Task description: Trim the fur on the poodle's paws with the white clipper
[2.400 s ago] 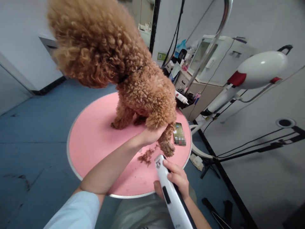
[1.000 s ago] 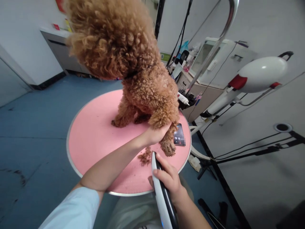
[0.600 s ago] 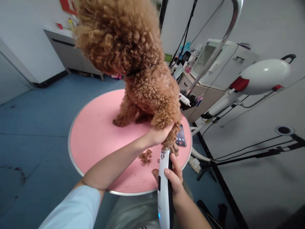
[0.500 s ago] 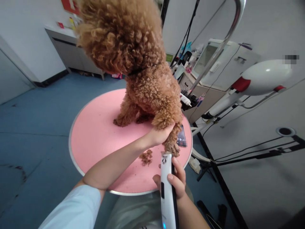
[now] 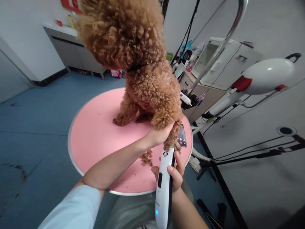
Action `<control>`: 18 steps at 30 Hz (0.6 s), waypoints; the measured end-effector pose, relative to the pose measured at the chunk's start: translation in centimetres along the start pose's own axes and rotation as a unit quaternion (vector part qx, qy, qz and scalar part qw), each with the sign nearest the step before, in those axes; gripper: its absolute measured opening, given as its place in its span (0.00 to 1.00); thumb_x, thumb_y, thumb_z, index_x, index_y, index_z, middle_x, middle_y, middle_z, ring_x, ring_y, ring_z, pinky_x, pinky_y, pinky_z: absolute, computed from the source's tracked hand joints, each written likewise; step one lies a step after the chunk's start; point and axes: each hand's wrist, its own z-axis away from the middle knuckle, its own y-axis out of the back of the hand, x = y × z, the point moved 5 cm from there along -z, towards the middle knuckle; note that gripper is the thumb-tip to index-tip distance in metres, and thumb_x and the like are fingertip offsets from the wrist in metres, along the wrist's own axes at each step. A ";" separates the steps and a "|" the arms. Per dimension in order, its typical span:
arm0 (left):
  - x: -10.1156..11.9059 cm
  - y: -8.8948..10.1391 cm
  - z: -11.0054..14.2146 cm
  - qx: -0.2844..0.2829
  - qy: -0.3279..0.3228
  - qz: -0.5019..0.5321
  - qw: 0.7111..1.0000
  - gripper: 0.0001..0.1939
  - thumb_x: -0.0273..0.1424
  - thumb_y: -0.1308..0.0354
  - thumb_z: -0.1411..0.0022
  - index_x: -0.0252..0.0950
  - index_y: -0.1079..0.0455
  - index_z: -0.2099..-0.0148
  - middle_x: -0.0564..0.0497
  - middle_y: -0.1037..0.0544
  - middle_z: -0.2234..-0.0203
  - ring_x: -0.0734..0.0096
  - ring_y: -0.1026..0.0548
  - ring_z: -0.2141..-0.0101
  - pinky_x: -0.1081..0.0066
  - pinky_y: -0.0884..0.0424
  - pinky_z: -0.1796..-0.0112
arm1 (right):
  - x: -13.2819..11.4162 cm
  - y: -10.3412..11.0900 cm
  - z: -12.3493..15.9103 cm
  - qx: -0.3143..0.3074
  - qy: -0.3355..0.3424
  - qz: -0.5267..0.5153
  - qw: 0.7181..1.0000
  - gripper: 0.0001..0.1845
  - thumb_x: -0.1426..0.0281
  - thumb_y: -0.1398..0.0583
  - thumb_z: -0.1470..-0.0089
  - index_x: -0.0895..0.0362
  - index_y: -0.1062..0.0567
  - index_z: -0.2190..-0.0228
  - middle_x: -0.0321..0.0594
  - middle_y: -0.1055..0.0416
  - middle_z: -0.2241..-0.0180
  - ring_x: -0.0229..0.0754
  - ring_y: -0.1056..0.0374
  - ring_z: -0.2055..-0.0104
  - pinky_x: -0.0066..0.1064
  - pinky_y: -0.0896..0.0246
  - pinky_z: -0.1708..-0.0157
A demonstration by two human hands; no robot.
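A curly brown dog [image 5: 152,82] sits on a round pink grooming table [image 5: 100,140]. My left hand [image 5: 162,135] is wrapped round one of its legs, the fingers mostly hidden behind the fur. In my right hand [image 5: 175,174] is a white pet hair clipper [image 5: 164,187] with a blue light glowing near its lower end. The clipper's head touches or nearly touches the dog's paw [image 5: 175,145], covering part of it. A small heap of cut brown fur [image 5: 146,157] lies on the table, left of the clipper.
A phone [image 5: 182,136] lies near the table's right edge, beside the dog's leg. Right of the table stand a curved metal pole [image 5: 218,52], a white dryer [image 5: 269,76] on a stand, and a small black tray [image 5: 194,101] with a white tube. A grey cabinet [image 5: 69,52] stands back left.
The clipper's head has moved slightly up against the paw, and its lower end has swung to the left. My left hand has stayed on the leg.
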 end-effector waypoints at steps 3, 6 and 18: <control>0.1 0.0 0.1 0.004 0.000 -0.008 1.000 0.25 0.45 0.55 0.35 0.39 0.35 0.42 0.51 0.36 0.40 0.66 0.43 0.38 0.68 0.51 0.38 | -0.2 0.0 0.3 -0.008 0.006 -0.005 1.000 0.28 0.73 0.33 0.53 0.52 0.37 0.52 0.49 0.47 0.38 0.55 0.36 0.42 0.48 0.26 0.56; 0.2 -0.1 0.2 0.003 0.006 -0.012 1.000 0.26 0.43 0.55 0.35 0.37 0.37 0.41 0.50 0.38 0.39 0.69 0.44 0.38 0.70 0.52 0.38 | -0.3 0.0 0.4 0.007 0.003 -0.014 1.000 0.27 0.74 0.34 0.52 0.52 0.37 0.52 0.50 0.47 0.38 0.53 0.37 0.42 0.48 0.27 0.54; -0.1 -0.4 0.4 0.002 0.024 -0.019 1.000 0.24 0.43 0.55 0.35 0.35 0.32 0.45 0.45 0.31 0.44 0.61 0.35 0.42 0.64 0.44 0.41 | -1.0 -1.1 -1.1 0.035 -0.002 -0.011 0.999 0.33 0.78 0.36 0.51 0.54 0.39 0.46 0.47 0.47 0.37 0.50 0.41 0.39 0.48 0.31 0.48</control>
